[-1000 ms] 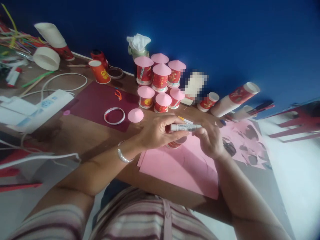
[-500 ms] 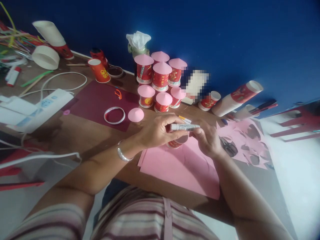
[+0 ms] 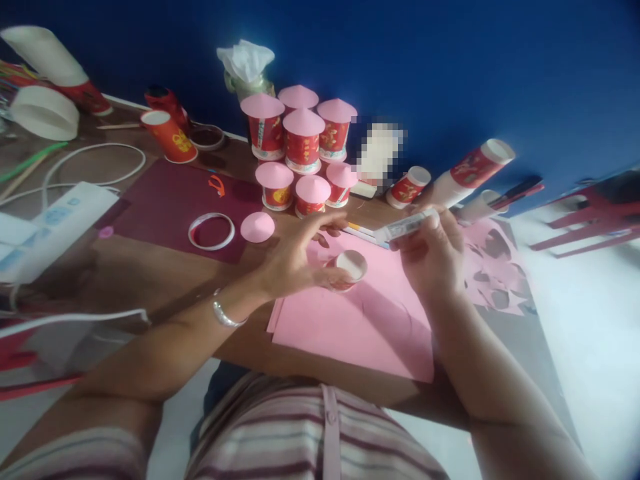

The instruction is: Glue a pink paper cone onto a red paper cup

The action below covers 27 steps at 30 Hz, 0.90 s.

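My right hand [image 3: 436, 257] grips a small white tube [image 3: 401, 228] with print on its side, raised above the pink paper and tilted a little. A short paper cup [image 3: 354, 264], pale inside, stands on the stack of pink paper sheets [image 3: 350, 340]. Around its left side my left hand [image 3: 300, 259] is spread, fingers apart, with the thumb overlapping the cup; whether it touches I cannot tell. Just past the left fingertips lies a thin white-and-yellow stick-like item [image 3: 367, 235].
Red cups with pink cone tops [image 3: 303, 143] stand grouped at the back. A pink cone [image 3: 257, 227] and a white ring [image 3: 211, 231] lie left. A power strip [image 3: 65, 223] with cables is far left. Cut pink paper [image 3: 493, 267] lies right; a blue wall [image 3: 450, 73] is behind.
My left hand has come off the tube and opened beside the cup. My right hand has carried the tube up and right. The view has shifted slightly.
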Motion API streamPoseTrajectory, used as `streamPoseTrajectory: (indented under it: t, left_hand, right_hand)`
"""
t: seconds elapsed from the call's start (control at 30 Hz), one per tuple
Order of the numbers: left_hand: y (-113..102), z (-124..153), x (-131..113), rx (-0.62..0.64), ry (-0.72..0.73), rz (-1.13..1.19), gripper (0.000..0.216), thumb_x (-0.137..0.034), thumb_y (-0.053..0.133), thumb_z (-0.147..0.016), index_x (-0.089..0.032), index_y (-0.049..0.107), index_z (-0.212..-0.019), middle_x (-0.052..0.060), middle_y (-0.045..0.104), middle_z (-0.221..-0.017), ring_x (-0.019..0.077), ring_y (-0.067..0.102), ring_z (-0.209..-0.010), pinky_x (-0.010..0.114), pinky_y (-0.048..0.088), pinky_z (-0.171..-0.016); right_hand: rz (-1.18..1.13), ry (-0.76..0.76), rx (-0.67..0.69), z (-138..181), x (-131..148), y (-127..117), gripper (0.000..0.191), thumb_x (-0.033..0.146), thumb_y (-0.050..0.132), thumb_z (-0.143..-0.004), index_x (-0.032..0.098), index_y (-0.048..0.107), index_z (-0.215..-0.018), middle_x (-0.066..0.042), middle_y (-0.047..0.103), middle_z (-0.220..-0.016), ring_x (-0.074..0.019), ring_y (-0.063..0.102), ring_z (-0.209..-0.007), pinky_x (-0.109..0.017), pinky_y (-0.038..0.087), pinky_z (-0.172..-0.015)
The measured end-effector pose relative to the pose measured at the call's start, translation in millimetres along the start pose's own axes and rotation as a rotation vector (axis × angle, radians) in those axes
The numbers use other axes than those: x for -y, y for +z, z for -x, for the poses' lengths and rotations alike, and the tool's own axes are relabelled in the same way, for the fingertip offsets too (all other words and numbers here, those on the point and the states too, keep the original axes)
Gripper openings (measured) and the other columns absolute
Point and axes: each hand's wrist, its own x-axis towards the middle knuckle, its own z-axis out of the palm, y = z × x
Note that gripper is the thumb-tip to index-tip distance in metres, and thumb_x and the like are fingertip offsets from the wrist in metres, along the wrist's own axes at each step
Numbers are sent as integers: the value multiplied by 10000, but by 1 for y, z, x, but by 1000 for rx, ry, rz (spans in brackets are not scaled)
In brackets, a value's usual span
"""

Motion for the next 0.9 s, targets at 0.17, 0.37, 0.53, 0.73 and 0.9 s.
streamPoseTrajectory:
  t: [0.17,0.37,0.53,0.73,0.9]
  left_hand:
    - [21,14,13,189,-78,-16,957,-426,947,-728,-259,449,-1527,178,574,-1511,333,593,-1413,501,542,-1160]
    - [41,14,21,203,-189,-125,699,-260,866,-776,-199,517,-1378,146,666,-1386,315,658,-1309,493,557,-1121]
    - [40,11,24,216,-182,-213,581,-289,872,-773,-192,567,-1258,122,709,-1285,300,698,-1199,459,590,-1022]
    - [33,3,32,99,-115,-297,613,-322,881,-787,-178,574,-1298,130,713,-1330,294,688,-1243,462,564,-1081]
    - [30,3,35,79,-56,-341,620,-354,873,-802,-192,571,-1319,129,711,-1358,307,683,-1274,494,551,-1109]
  right_hand:
    - [57,72,-63,5,-14,-21,324,588,703,-971,284,605,-918,63,610,-696,-131,643,-556,-275,580,-540]
    - [42,184,13,14,-12,-14,450,510,980,-699,239,723,-950,32,704,-808,-113,655,-650,-251,594,-599]
    - [99,145,-19,13,-8,-10,429,486,1004,-662,241,775,-931,34,696,-774,-111,642,-637,-254,590,-602]
    - [97,159,-15,10,-13,-15,418,618,851,-826,255,667,-924,24,741,-823,-106,633,-553,-242,562,-498]
    - [69,234,24,11,-17,-10,435,501,944,-751,251,673,-981,25,766,-874,-113,689,-640,-270,639,-636]
